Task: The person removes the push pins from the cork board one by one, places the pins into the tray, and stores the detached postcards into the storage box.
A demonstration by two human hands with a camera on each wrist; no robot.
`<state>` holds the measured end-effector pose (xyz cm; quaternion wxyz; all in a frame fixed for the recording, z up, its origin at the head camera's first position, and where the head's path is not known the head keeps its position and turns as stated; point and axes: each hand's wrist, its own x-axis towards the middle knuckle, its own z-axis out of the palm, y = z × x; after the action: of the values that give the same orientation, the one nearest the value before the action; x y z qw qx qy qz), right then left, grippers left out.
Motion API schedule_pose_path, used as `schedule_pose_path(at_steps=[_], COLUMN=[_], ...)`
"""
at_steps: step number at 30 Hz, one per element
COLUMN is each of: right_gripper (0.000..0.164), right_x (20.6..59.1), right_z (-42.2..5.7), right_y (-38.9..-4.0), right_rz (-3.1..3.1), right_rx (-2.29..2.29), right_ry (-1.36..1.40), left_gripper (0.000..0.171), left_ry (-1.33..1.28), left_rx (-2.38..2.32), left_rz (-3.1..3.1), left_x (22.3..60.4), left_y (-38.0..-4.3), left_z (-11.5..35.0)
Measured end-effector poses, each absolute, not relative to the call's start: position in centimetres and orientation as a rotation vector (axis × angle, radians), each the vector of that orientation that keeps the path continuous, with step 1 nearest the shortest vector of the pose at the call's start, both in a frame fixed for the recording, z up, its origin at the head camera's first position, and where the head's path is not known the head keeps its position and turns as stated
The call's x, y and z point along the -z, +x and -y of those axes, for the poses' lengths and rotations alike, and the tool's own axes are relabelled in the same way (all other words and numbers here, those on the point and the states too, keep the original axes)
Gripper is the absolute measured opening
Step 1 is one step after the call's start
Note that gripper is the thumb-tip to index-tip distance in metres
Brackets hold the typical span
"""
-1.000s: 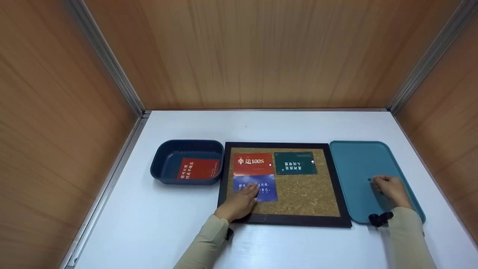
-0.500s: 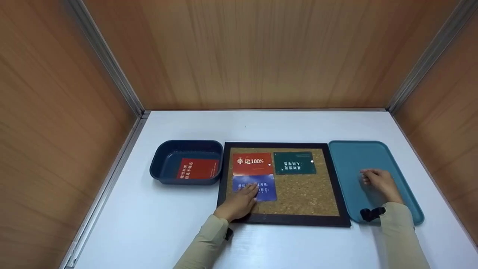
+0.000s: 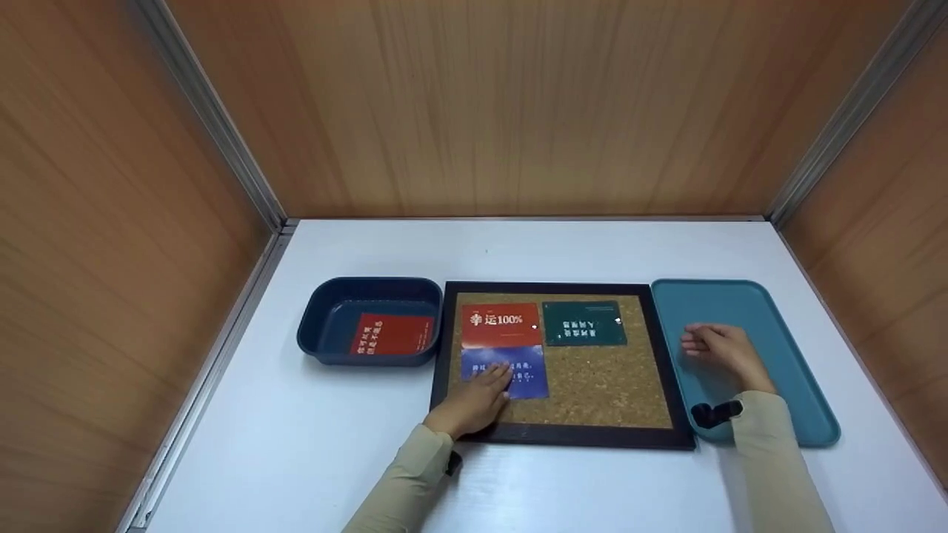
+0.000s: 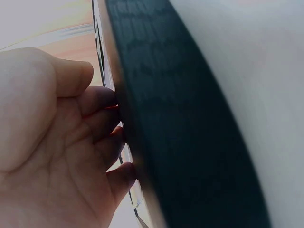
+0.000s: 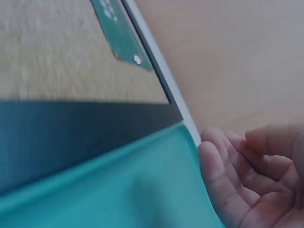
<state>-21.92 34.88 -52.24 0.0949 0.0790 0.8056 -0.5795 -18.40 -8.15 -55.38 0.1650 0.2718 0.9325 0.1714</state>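
Note:
A cork board (image 3: 607, 389) in a black frame lies flat on the white table. On it are a red card (image 3: 502, 333), a dark green card (image 3: 585, 324) and a blue-purple card (image 3: 529, 377). White pin heads show on the red and green cards. My left hand (image 3: 472, 401) rests flat over the left part of the blue-purple card, fingers extended. Above the teal tray (image 3: 729, 305), beside the board's right edge, is my right hand (image 3: 724, 355). Its thumb and index finger pinch together on what seems a tiny pushpin, nearly hidden by the fingertips in the right wrist view.
A dark blue basin (image 3: 326, 326) stands left of the board with another red card (image 3: 392, 334) inside. The teal tray touches the board's right side. Wooden panels (image 3: 474, 111) enclose the table at the back and both sides.
My right hand has moved left across the tray toward the board, and the tiny thing earlier at its fingertips has left the tray. My left hand has stayed on the blue-purple card.

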Motion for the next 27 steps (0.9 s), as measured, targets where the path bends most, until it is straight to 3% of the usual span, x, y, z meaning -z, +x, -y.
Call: schedule_pose_path(at_steps=[19,27], right_gripper=[0.051,0.051], right_x=[52.6,52.6], right_z=[-28.7,-26.4], right_y=[-23.8,-24.4], right_rz=[-2.169,-2.128], right_rx=[1.828,1.814], right_ry=[0.304,0.214], left_gripper=[0.049,0.048], left_ry=[0.788,0.798], left_rx=[-0.465,-0.477], left_rz=[-2.674,-2.677], left_x=[55.5,55.3], left_y=[-18.4,-18.3], left_z=[8.1,8.1])
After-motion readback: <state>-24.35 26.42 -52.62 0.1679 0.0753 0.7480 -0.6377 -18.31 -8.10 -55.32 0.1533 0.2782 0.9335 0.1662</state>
